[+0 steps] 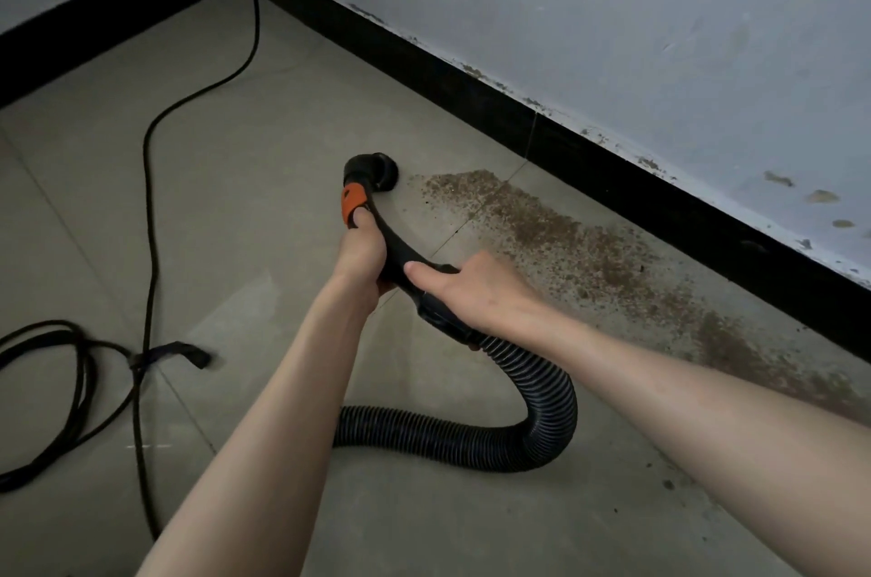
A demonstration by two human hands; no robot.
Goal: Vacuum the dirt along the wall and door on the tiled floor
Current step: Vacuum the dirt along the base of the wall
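A loose black power cable (151,180) trails across the grey tiled floor (264,95); both hands, left hand (360,253) and right hand (476,293), grip the black curved vacuum handle (393,253), its round nozzle (377,171) just beside the brown dirt strip (579,246) along the black skirting (542,128).

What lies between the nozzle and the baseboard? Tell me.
In the head view, bare tile, then the dirt, lies between nozzle and baseboard.
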